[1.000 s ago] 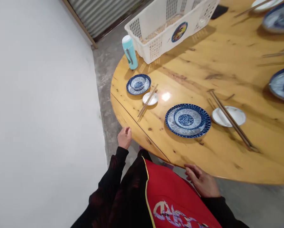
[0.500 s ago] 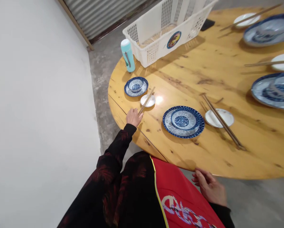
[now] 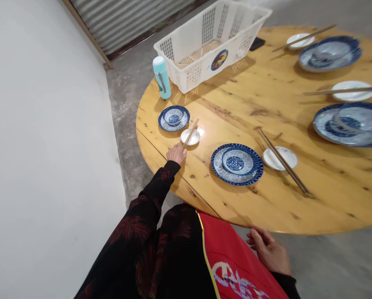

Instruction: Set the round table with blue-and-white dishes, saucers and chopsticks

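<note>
My left hand (image 3: 177,154) is closed on the near end of a pair of chopsticks (image 3: 191,132). Those chopsticks lie across a small white saucer (image 3: 194,140). Just beyond it sits a blue-and-white plate (image 3: 184,121) with a small bowl (image 3: 173,116) on it. My right hand (image 3: 271,251) hangs at the table's front edge, empty, its fingers loosely curled and apart. Nearest to it on the tabletop is another blue-rimmed plate (image 3: 219,168) holding a bowl (image 3: 236,162). To that plate's right, chopsticks (image 3: 282,160) rest over a white saucer (image 3: 290,155).
At the back of the round wooden table (image 3: 335,203) stand a white plastic basket (image 3: 186,77) and a light-blue bottle (image 3: 162,79). A black flat object (image 3: 257,43) lies beside the basket. More plates (image 3: 321,128), saucers (image 3: 338,96) and chopsticks are on the right. A white wall (image 3: 49,145) rises at left.
The view has shifted slightly, showing more of the table's right side. My left hand stays on the chopsticks over the saucer; my right hand remains by the table edge.
</note>
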The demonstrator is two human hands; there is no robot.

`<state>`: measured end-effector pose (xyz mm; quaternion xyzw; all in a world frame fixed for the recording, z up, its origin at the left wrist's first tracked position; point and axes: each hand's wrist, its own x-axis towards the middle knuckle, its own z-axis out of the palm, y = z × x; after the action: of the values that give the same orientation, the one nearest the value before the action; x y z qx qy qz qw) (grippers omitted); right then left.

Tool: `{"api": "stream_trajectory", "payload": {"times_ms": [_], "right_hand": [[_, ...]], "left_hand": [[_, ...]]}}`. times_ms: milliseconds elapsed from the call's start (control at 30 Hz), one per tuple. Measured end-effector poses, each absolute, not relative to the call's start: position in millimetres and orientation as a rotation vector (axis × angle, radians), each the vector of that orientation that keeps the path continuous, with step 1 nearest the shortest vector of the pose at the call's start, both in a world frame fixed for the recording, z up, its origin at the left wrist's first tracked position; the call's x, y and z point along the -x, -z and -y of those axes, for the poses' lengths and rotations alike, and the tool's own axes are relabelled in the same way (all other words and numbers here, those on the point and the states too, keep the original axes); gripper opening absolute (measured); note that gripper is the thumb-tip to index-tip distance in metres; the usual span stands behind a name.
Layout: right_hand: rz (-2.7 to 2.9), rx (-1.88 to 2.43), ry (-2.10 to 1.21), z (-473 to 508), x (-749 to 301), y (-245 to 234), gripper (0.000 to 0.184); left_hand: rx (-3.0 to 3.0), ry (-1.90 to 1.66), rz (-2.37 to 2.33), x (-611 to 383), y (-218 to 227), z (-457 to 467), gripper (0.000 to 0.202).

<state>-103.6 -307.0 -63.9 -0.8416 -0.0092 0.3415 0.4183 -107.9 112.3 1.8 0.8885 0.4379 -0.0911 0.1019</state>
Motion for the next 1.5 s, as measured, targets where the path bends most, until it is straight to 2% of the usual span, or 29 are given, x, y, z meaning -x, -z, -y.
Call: {"api": "stream_trajectory", "payload": {"times_ms": [1500], "right_hand": [[-0.026,2.116,-0.87,305,109,65,0.057]], "left_hand": [[-2.606,0.241,-1.273,100,1,-115,0.032]]}}
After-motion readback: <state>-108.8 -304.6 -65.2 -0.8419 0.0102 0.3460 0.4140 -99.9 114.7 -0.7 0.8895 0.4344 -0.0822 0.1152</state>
